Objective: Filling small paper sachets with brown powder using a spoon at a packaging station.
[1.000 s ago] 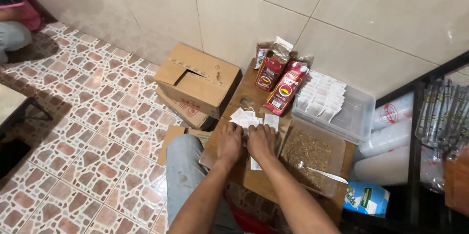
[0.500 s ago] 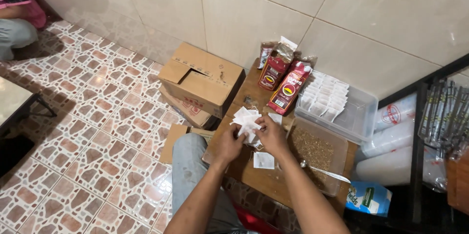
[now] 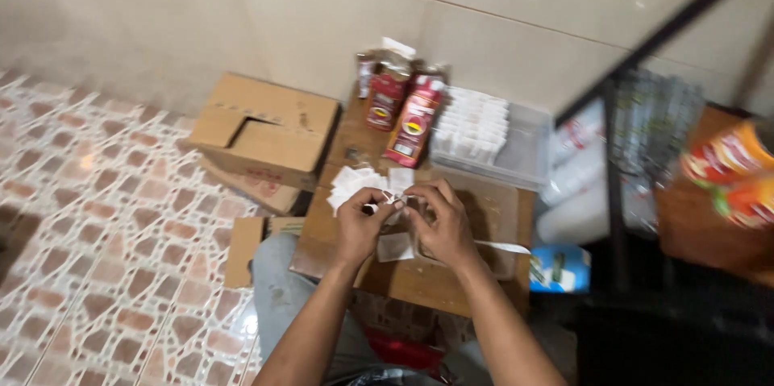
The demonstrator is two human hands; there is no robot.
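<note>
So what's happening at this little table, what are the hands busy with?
A person seated at a low wooden table holds a small white paper sachet between the left hand and right hand, fingertips pinching it from either side. A loose pile of similar sachets lies just beyond. Behind stand two red pouches, and a clear tub holds rows of white packets. A cardboard box sits on the tiled floor.

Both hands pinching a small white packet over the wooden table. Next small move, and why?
Probably open the small white packet wider: left hand and right hand pinch it between them above the wooden table, beside the clear tray. Blur hides its state.
</note>
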